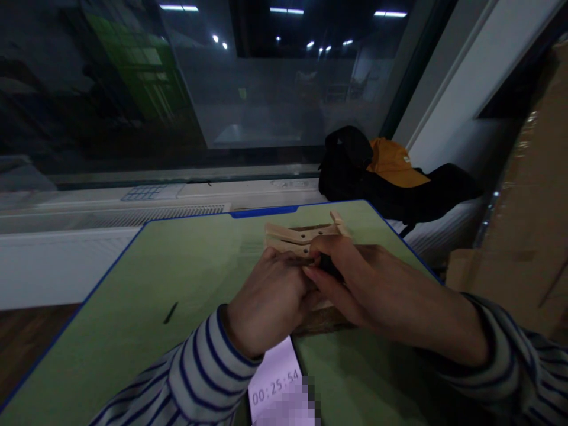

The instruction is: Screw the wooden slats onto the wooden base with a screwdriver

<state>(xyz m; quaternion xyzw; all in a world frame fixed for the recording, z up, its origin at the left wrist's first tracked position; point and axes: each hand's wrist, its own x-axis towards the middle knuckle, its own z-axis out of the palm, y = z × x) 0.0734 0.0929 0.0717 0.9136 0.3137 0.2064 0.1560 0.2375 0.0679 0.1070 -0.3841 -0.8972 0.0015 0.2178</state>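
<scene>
At the middle of the table, my right hand [350, 278] is closed around a thin tool with a black handle [329, 266]. Its narrow metal shaft points left, across the fingers of my left hand [277, 290]. That hand is curled at the near side of pale wooden pieces with small dark holes [297, 236]; what its fingers grip is hidden beneath it. Under the wooden pieces lies a brown board [323, 322], mostly covered by both hands. A short pale wooden piece [336, 221] sticks up at the far right of the board.
A phone with a lit timer screen [279, 384] lies on the green table [133, 331] below my left wrist. A small dark strip [170, 312] lies to the left. Beyond the far edge are a black bag [346, 165] and an orange cap [394, 161]; cardboard [523, 195] stands right.
</scene>
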